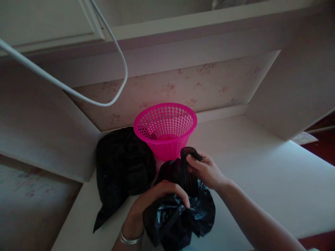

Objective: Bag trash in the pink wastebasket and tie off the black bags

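A crumpled black plastic bag sits in front of me on the white desk top. My left hand grips the bag's middle from the left; a silver bangle is on that wrist. My right hand pinches the bag's upper end, just below a bright pink perforated basket. The basket stands upright and looks empty.
A second, larger black plastic bag lies against the back left corner beside the basket. A white cable loops down from above at the left. White desk side panels and a floral back wall enclose the nook.
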{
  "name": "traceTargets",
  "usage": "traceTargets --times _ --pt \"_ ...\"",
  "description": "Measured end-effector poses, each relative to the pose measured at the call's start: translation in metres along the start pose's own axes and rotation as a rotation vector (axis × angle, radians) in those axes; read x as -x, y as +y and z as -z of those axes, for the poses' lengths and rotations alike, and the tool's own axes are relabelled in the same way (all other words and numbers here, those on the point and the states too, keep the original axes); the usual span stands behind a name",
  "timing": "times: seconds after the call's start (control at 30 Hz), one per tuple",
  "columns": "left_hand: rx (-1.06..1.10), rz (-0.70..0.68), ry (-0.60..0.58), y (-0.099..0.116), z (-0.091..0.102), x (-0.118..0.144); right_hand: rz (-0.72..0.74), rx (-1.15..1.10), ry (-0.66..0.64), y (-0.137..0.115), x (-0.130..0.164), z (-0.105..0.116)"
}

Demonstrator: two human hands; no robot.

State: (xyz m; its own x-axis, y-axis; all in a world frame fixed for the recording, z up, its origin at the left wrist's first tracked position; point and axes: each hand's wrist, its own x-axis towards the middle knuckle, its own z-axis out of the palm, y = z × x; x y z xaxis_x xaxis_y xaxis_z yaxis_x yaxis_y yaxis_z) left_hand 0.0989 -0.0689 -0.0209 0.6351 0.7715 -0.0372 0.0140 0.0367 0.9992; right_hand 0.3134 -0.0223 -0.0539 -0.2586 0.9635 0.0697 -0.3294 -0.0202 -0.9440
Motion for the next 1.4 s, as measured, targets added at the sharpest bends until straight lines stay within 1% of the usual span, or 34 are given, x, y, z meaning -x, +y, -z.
traceTargets --times 0.07,0.13,0.17,0.23,0.3,0.37,0.47,0.53,0.57,0.63,0.73,0.77,0.83,0.87,0.9,0.97,1.03,1.13,1.17,1.23,1.27,1.33,1.4 --pt "-0.019 0.021 -0.073 0.008 0.001 -0.003 0.042 0.028 0.015 -0.002 0.001 0.001" --pt "0.032 0.058 -0.110 0.009 0.002 -0.008 0.017 0.040 -0.003 -0.005 0.004 -0.001" --pt "0.072 0.084 -0.129 0.008 0.002 -0.010 -0.022 0.040 -0.035 -0.007 0.005 -0.002" --pt "0.153 0.138 -0.168 0.003 0.003 -0.015 -0.119 0.019 -0.137 -0.012 0.007 -0.006" --pt "0.191 0.174 -0.222 0.000 0.006 -0.017 -0.166 -0.008 -0.212 -0.017 0.007 -0.009" --pt "0.143 0.179 -0.291 0.000 0.010 -0.019 -0.132 -0.028 -0.215 -0.021 0.005 -0.011" --pt "0.042 0.188 -0.443 0.005 0.016 -0.021 -0.059 -0.028 -0.208 -0.023 0.003 -0.013" --pt "0.018 0.201 -0.481 0.008 0.017 -0.022 -0.067 -0.044 -0.240 -0.023 0.002 -0.014" --pt "0.012 0.209 -0.467 0.008 0.017 -0.022 -0.081 -0.060 -0.244 -0.023 0.001 -0.014" --pt "0.027 0.212 -0.386 0.007 0.014 -0.023 -0.092 -0.099 -0.219 -0.024 -0.001 -0.014" --pt "0.143 0.194 -0.181 0.003 0.007 -0.024 -0.082 -0.137 -0.152 -0.024 -0.004 -0.013" --pt "0.192 0.192 -0.139 0.002 0.004 -0.023 -0.075 -0.147 -0.128 -0.023 -0.004 -0.013" --pt "0.259 0.207 -0.122 0.004 0.000 -0.022 -0.077 -0.162 -0.082 -0.023 -0.005 -0.012" --pt "0.265 0.221 -0.124 0.006 -0.002 -0.020 -0.093 -0.162 -0.073 -0.022 -0.005 -0.011" --pt "0.252 0.228 -0.100 0.009 -0.004 -0.018 -0.117 -0.158 -0.074 -0.022 -0.005 -0.011" --pt "0.188 0.207 0.014 0.014 -0.006 -0.015 -0.158 -0.146 -0.091 -0.023 -0.005 -0.011" --pt "0.120 0.157 0.106 0.013 -0.005 -0.014 -0.142 -0.145 -0.069 -0.027 -0.006 -0.010" --pt "0.129 0.073 0.159 -0.002 0.002 -0.021 -0.028 -0.162 0.056 -0.035 -0.010 -0.010" --pt "0.149 0.042 0.206 -0.010 0.003 -0.025 0.008 -0.170 0.090 -0.037 -0.011 -0.010" --pt "0.162 -0.025 0.346 -0.025 0.003 -0.033 0.067 -0.185 0.136 -0.039 -0.011 -0.010" --pt "0.153 -0.051 0.426 -0.031 0.002 -0.036 0.091 -0.190 0.149 -0.038 -0.009 -0.010" --pt "0.124 -0.053 0.556 -0.038 -0.004 -0.039 0.119 -0.174 0.154 -0.036 -0.002 -0.010" --pt "0.107 -0.022 0.628 -0.039 -0.010 -0.039 0.134 -0.099 0.102 -0.034 0.010 -0.010"
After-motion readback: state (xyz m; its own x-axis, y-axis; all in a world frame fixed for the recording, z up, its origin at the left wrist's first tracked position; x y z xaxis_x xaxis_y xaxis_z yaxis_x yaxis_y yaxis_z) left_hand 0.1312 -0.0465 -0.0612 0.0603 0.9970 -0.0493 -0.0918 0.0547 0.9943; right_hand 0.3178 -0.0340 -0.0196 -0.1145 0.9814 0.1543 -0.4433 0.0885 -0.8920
